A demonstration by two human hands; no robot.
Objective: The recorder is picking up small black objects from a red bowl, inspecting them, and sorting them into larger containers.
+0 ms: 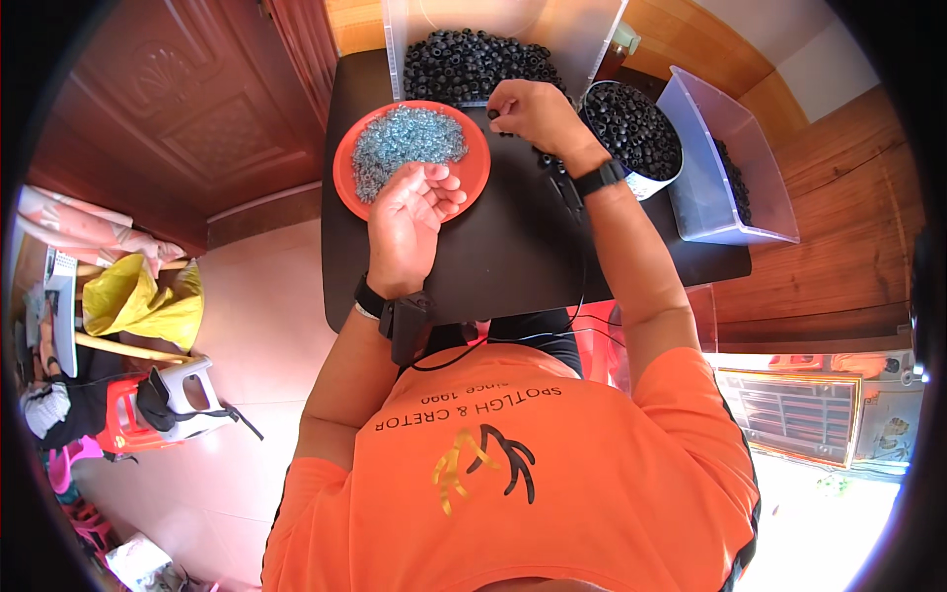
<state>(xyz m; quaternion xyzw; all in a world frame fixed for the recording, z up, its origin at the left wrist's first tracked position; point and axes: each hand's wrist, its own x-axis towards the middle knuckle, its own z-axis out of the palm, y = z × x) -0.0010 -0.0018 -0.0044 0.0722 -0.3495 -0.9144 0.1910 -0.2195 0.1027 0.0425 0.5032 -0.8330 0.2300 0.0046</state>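
Orange shirt (498,414) nearest. We see the right hand (541,118) pinching a small black piece (493,114) just before the clear bin (503,15); left hand (407,222), apart, half-curled over the red plate (477,148) of clear pieces (409,138); can't tell if it holds any. We'd call it single-piece pickup; next likely calls for a fine, steady pinch.

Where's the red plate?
In the head view, the red plate sits left on the dark table, near the clear bin, partly behind the left hand.
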